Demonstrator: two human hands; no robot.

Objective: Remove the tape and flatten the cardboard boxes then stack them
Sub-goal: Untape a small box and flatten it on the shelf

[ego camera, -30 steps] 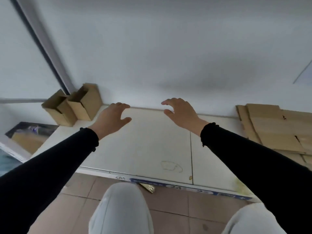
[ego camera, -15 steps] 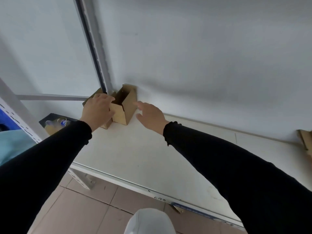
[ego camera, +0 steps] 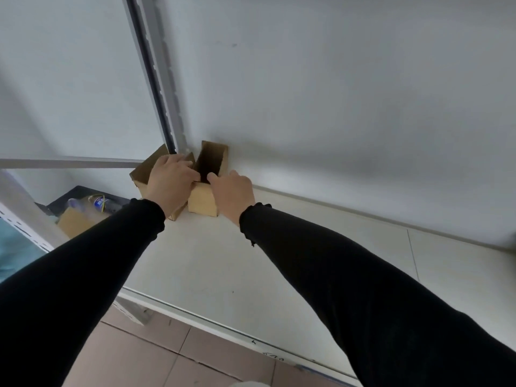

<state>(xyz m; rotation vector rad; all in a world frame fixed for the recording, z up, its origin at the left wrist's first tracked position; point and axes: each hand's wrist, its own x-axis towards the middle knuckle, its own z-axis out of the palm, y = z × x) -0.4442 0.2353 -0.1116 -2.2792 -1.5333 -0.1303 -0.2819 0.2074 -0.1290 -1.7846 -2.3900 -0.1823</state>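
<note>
The head camera looks down on a white shelf board (ego camera: 212, 263) that runs along a pale wall (ego camera: 335, 93). In the far left corner of the board, against the wall and beside a grey metal post (ego camera: 164, 88), two small cardboard boxes stand next to each other and touch.

The right box (ego camera: 203, 198) stands upright with its top open, and its dark inside is visible. Its back flap rises against the wall. The left box (ego camera: 145, 170) is turned a little and is partly hidden, so I cannot tell how its flaps lie.

The left hand (ego camera: 170, 182) lies over the left box, palm down. Its fingers are bent over the upper edge of the cardboard, and the fingertips reach the place where the two boxes meet. It seems to grip this edge, but the fingertips are hidden behind the cardboard, so how firm the grip is I cannot tell.

The right hand (ego camera: 233, 192) is at the right side of the right box. Its thumb rests on the near rim of the open top, and the other fingers go down along the right outer wall, so the hand holds the box by this corner. Both arms are in black sleeves and are stretched forward.

Lower left, under the board, there is a dark tray (ego camera: 83, 196) with a plastic bottle (ego camera: 97, 202) and a piece of brown cardboard (ego camera: 75, 220). At the bottom of the view there is a floor of reddish tiles (ego camera: 134, 356).
</note>
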